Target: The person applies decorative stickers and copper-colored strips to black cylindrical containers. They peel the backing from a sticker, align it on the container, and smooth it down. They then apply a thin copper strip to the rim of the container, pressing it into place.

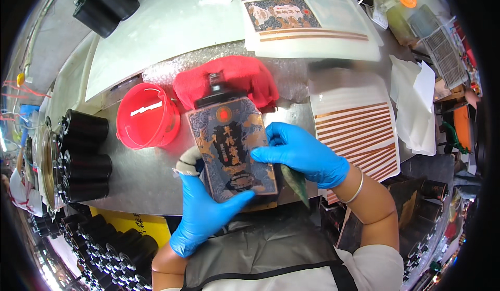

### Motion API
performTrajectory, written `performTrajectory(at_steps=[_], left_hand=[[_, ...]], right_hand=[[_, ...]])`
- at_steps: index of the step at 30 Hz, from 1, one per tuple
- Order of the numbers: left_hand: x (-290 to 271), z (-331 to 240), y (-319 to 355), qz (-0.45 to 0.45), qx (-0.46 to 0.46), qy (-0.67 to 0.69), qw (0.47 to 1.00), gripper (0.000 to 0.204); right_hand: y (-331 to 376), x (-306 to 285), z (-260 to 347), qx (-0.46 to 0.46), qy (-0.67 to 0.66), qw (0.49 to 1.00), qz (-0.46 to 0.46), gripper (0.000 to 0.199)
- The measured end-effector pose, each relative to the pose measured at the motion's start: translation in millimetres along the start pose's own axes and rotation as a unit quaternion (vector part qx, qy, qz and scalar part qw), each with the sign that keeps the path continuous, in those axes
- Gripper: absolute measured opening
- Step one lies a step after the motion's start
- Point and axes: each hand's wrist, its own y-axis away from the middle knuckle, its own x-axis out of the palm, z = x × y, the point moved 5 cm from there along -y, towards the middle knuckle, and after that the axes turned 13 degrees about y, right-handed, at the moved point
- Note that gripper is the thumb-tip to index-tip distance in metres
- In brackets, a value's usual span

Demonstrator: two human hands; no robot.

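Note:
A black bottle with a narrow neck (pixel 216 85) lies tilted in front of me, its neck pointing away and resting against a bunched red cloth (pixel 250 77). A dark label (pixel 224 150) with gold and copper patterns covers its upward face. My left hand (pixel 205 207), in a blue glove with beige covers on some fingertips, grips the bottle's lower left side, its thumb along the label's bottom edge. My blue-gloved right hand (pixel 302 153) presses its thumb on the label's right edge. A flat greenish piece (pixel 295 184) sticks out beneath that hand; its kind is unclear.
A red bucket (pixel 143 122) stands left of the bottle. Black bottles (pixel 86 150) line the table's left side and far edge (pixel 99 17). Label sheets (pixel 281 12) lie at the back, copper strips on a backing sheet (pixel 359 140) at right. More bottles (pixel 114 244) stand below the table.

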Motion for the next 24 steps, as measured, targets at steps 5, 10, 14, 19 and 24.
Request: performTrajectory(at_steps=[5, 10, 14, 19, 24], left_hand=[[-24, 15, 11, -0.004, -0.088, 0.038, 0.995, 0.046], [-25, 29, 19, -0.057, -0.194, 0.103, 0.974, 0.019], [-27, 31, 20, -0.061, -0.202, 0.15, 0.966, 0.021], [-32, 41, 22, -0.059, -0.193, 0.165, 0.965, 0.019], [-33, 41, 21, -0.049, -0.204, 0.17, 0.963, 0.02]], right_hand=[[17, 13, -20, 0.014, -0.067, 0.992, 0.109, 0.026], [24, 14, -30, 0.021, -0.04, 0.998, 0.048, 0.015], [25, 16, -31, -0.024, -0.072, 0.996, 0.044, 0.019], [24, 18, -33, -0.041, -0.038, 0.997, 0.047, 0.018], [26, 19, -32, -0.046, -0.034, 0.997, 0.051, 0.019]])
